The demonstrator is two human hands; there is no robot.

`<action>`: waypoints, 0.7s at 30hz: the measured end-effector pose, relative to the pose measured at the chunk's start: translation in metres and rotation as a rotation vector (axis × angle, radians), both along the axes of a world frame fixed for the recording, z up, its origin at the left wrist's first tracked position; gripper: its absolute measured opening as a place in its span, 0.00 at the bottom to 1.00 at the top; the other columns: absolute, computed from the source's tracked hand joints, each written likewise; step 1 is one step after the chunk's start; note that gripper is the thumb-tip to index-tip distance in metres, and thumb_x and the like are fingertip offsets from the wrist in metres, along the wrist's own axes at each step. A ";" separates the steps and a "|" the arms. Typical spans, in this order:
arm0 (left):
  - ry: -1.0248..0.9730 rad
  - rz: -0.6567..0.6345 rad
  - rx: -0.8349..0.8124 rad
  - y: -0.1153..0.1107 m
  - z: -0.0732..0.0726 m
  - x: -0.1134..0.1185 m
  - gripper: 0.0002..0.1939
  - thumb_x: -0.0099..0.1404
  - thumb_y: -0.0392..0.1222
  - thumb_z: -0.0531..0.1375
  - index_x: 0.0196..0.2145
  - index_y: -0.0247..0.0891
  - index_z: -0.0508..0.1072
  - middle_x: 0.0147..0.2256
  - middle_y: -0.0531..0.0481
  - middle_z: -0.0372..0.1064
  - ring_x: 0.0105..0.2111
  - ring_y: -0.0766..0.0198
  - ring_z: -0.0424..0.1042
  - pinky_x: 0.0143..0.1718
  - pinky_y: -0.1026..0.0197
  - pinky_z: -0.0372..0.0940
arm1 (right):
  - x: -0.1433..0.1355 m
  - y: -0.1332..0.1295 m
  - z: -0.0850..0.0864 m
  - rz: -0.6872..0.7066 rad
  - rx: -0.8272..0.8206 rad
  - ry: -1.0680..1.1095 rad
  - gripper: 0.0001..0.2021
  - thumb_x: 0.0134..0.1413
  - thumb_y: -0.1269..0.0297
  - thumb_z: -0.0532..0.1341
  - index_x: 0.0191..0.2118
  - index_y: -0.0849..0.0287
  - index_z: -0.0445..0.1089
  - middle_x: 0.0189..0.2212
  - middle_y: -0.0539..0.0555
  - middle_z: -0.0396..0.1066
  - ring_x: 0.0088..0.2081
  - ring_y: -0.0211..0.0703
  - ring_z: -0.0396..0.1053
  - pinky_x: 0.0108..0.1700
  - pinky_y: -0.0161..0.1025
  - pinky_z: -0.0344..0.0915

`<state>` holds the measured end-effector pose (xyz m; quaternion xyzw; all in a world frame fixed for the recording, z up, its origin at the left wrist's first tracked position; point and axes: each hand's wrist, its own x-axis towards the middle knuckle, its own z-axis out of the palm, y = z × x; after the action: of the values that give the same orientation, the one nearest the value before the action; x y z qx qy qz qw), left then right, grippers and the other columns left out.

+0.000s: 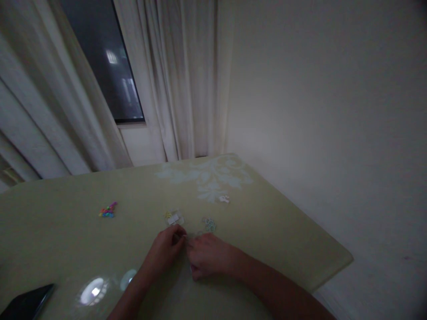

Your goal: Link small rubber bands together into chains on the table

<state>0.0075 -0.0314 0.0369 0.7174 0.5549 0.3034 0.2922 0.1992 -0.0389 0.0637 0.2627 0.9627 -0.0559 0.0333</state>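
Observation:
My left hand point(169, 243) is closed in a pinch, its fingertips almost meeting those of my right hand point(209, 255). The fingers of my right hand are curled in, low over the table. Something small and pale seems to be between the two hands, but the picture is too dim to tell its kind. Just beyond my left hand lies a small clear packet point(175, 218) with a white label and yellow bits at its left side. A little heap of pale, ring-like pieces point(209, 225) lies just past my right hand.
Several small multicoloured pieces point(107, 210) lie in a cluster at the left. A small whitish item point(224, 199) sits farther back on the greenish table point(283, 235). A dark flat device point(28, 303) occupies the near left corner. The wall point(327, 111) borders the table's right side.

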 end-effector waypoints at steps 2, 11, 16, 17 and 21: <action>-0.107 0.023 0.001 0.002 0.001 -0.004 0.10 0.64 0.47 0.59 0.36 0.39 0.78 0.27 0.50 0.77 0.27 0.57 0.75 0.31 0.61 0.66 | 0.001 0.000 -0.001 0.004 -0.013 0.023 0.16 0.58 0.57 0.64 0.41 0.66 0.79 0.37 0.64 0.79 0.34 0.51 0.74 0.32 0.41 0.64; -0.495 -0.022 -0.100 0.004 0.019 -0.009 0.12 0.56 0.49 0.70 0.33 0.38 0.83 0.31 0.45 0.82 0.32 0.55 0.79 0.36 0.59 0.72 | 0.022 0.026 0.024 -0.108 -0.393 0.406 0.07 0.57 0.63 0.67 0.38 0.59 0.71 0.36 0.49 0.70 0.36 0.40 0.66 0.37 0.35 0.58; -0.599 -0.121 -0.059 -0.007 0.033 0.000 0.08 0.56 0.46 0.72 0.29 0.39 0.83 0.30 0.47 0.81 0.32 0.58 0.79 0.36 0.62 0.72 | 0.028 0.033 0.025 -0.216 -0.658 0.747 0.04 0.57 0.67 0.62 0.37 0.59 0.66 0.29 0.44 0.60 0.30 0.35 0.56 0.31 0.32 0.53; -0.614 -0.123 -0.044 -0.009 0.034 0.002 0.08 0.56 0.46 0.72 0.29 0.39 0.83 0.30 0.47 0.81 0.32 0.59 0.79 0.36 0.62 0.72 | 0.026 0.032 0.023 -0.222 -0.699 0.779 0.05 0.57 0.66 0.62 0.37 0.59 0.65 0.28 0.44 0.59 0.29 0.34 0.55 0.30 0.32 0.52; -0.634 -0.081 -0.051 -0.013 0.038 0.006 0.09 0.57 0.46 0.72 0.33 0.39 0.83 0.32 0.46 0.82 0.34 0.58 0.79 0.38 0.60 0.73 | 0.020 0.026 0.020 -0.257 -0.806 0.866 0.07 0.57 0.62 0.63 0.35 0.59 0.65 0.27 0.44 0.57 0.29 0.34 0.53 0.29 0.32 0.50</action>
<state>0.0132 -0.0440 0.0752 0.6012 0.4144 0.4860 0.4802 0.2194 -0.0127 0.0841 0.2968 0.7524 -0.5217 -0.2715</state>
